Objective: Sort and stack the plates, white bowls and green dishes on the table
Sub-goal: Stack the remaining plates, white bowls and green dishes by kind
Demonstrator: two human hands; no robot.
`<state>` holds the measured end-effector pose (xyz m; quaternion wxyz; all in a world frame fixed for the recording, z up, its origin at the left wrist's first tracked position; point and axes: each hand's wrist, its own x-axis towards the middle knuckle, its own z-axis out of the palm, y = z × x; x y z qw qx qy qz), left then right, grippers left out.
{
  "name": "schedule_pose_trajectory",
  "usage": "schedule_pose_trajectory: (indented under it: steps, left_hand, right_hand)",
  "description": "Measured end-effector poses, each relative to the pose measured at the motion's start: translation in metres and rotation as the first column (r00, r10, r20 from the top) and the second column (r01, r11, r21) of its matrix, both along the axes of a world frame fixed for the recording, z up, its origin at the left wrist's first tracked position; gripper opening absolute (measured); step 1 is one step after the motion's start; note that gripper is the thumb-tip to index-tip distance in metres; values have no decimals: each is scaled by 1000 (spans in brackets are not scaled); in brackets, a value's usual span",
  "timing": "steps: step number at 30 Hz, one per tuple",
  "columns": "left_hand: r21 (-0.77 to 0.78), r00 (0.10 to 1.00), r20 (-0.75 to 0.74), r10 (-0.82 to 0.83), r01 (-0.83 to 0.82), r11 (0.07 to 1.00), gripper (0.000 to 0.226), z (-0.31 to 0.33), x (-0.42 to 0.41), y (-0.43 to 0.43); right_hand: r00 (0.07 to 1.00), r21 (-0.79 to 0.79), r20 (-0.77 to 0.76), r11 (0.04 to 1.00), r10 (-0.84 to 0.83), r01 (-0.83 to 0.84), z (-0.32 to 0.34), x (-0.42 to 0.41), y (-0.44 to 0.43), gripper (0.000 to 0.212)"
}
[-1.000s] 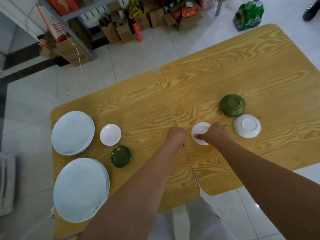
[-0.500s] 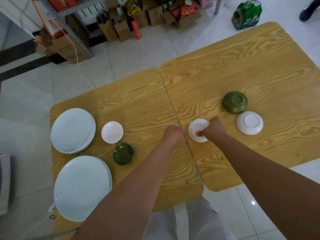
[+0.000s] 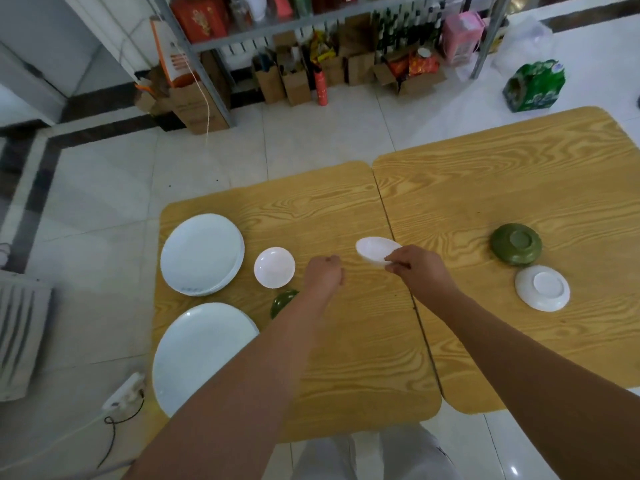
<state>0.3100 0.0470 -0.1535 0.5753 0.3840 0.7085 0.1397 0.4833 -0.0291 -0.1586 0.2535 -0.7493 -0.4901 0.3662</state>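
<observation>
Bowl (image 3: 374,252) tilts (rim pinched) just beyond right grip (image 3: 420,271).

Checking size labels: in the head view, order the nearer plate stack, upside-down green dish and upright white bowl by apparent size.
1. nearer plate stack, clearly largest.
2. upside-down green dish.
3. upright white bowl, only slightly smaller; unsure.

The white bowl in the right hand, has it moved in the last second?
Yes. The right hand has lifted the white bowl and carried it left, across the table seam.
</observation>
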Motion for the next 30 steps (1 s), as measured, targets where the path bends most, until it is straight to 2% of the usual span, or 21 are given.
schedule_pose_trajectory:
  steps: [4,9,13,17,24,30]
  left_hand:
    - [29,992,47,116,-118,993,19,20,-51,13]
    - [-44,940,141,311,-308,950,20,38,-118,31]
    - [-21,928,198,314,-317,948,29,36,-156,32]
    - [-118,929,229,291,-271,955,17,33,-175,36]
    - [-192,899,236,369,-329,925,12,17,-192,39]
    - [-163,895,228,385,-354,921,13,8,-197,41]
  right_hand:
    - [982,61,124,986,145,-154,4,-39,21,20]
    - [944,67,208,959,256,-275,1,-99,46,19]
    - [909,65,234,928,344,-368,-10,-138,61,19]
    - [879,51,254,902,404,-430,-22,-163,73,19]
    - [873,-12,256,905,415,-426,-44,-184,91,20]
    - [852,-77,248,886,461,-457,-59,-188,96,24]
